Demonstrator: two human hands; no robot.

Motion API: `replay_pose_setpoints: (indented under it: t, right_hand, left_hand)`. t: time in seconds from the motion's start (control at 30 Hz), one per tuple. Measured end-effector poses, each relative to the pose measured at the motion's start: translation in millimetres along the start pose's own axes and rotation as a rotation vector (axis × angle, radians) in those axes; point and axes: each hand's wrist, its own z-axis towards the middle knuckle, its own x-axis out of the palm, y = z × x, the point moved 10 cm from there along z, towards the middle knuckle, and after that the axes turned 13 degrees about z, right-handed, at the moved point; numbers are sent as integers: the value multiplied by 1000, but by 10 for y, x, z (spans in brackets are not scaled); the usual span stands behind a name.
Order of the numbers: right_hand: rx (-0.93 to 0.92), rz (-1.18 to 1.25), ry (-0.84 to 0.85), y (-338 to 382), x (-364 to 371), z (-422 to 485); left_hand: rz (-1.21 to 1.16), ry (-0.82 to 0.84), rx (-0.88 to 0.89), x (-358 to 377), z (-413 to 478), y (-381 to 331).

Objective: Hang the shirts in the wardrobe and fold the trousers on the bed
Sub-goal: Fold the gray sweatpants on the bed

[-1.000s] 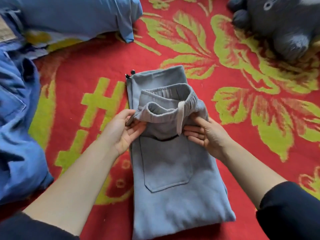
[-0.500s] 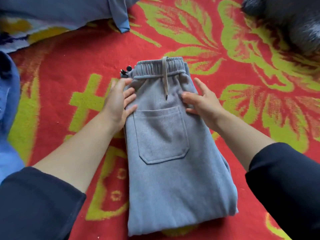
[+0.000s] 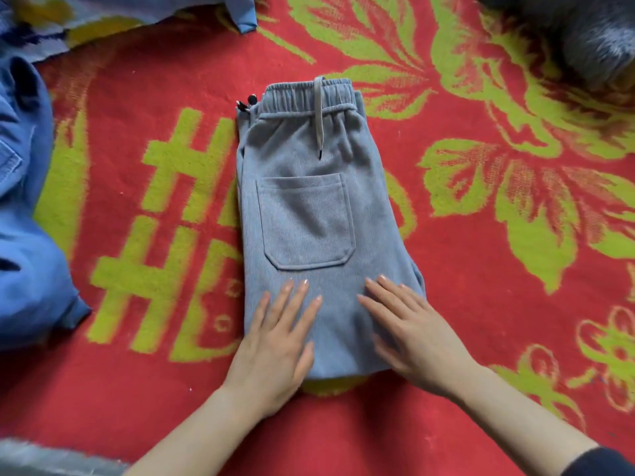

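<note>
Left hand (image 3: 275, 348), right hand (image 3: 414, 341) atop folded trousers (image 3: 305, 207)

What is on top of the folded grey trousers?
On the grey trousers, left hand and right hand rest flat at the near end; the drawstring lies across the waistband. Fabric beneath the palms is hidden.

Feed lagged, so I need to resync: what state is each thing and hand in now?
grey trousers: folded flat on the red bedspread, pocket up
drawstring: loose, trailing over the waistband
left hand: open, flat on the trousers' near end
right hand: open, flat on the same end
blue garment: crumpled, unfolded, at left
plush toy: lying far right, mostly cropped
</note>
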Motion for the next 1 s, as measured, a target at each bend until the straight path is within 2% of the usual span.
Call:
replay_pose_setpoints:
  t: [0.17,0.33,0.43,0.5,0.57,0.67,0.83,0.93,1.0]
  right_hand:
    - [1,-159,156,-27,216,-255]
    - [26,-261,263,-153,297,-284]
    - [6,-336,313,-167,374,-295]
    - [-31,-434,295,-92,336,-248]
    - [-43,-480,269,-43,282,-169]
    - [-48,-356,325,-36,267,-80]
    - [11,-278,331,-26,6,-58]
    - [81,-178,414,33,-27,-168]
    - [190,-67,519,-6,64,-326]
  left_hand:
    - [48,100,-83,221,-249,-47]
    - [171,192,-12,323,-265,-53]
    - [331,217,15,305,-262,-69]
    - [396,139,20,204,-240,-131]
    - [407,197,16,241,-194,-138]
    - [365,379,0,319,-141,-78]
    - [215,430,-64,1,-72,-14]
    - [56,536,-26,-54,-217,-117]
    - [-35,638,1,44,-394,-213]
